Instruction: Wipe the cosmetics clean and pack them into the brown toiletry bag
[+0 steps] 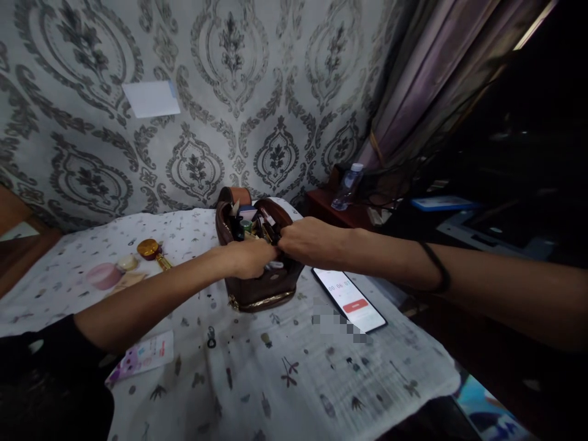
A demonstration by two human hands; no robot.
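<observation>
A dark brown handbag with a gold zipper stands unzipped on the printed cloth, crammed with small items. Among its contents a green-topped container shows. My left hand is closed over the bag's near side, fingers curled down at the opening. Against it, at the bag's right side, my right hand is a fist, knuckles up. The fingertips of both hands are hidden, so what they grip does not show. Just right of the bag lies a lit phone displaying a timer.
On the cloth at left are a pink round container, a small cream jar, an amber-and-gold item and a printed packet. A clear bottle stands behind at right. The patterned wall borders the back.
</observation>
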